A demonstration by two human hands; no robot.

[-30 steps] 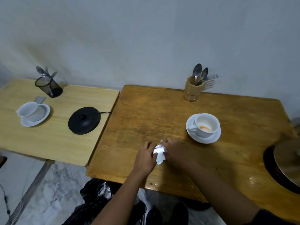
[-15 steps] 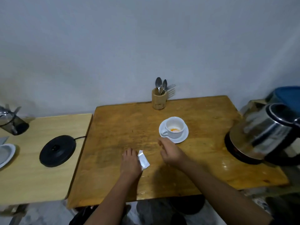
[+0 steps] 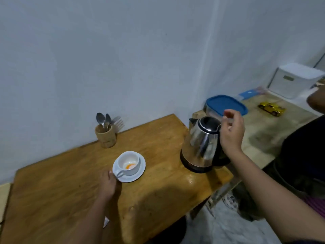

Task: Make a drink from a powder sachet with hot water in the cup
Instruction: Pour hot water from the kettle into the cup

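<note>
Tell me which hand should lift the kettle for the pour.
Right. The right hand is open beside the kettle, at its handle side, while the left hand rests by the saucer at the cup handle, likely steadying it.

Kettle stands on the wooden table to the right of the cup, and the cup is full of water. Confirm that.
Not quite. The kettle does stand on the table to the right of the cup, but the head view shows the cup holds only orange powder at the bottom; no water has been poured.
</note>
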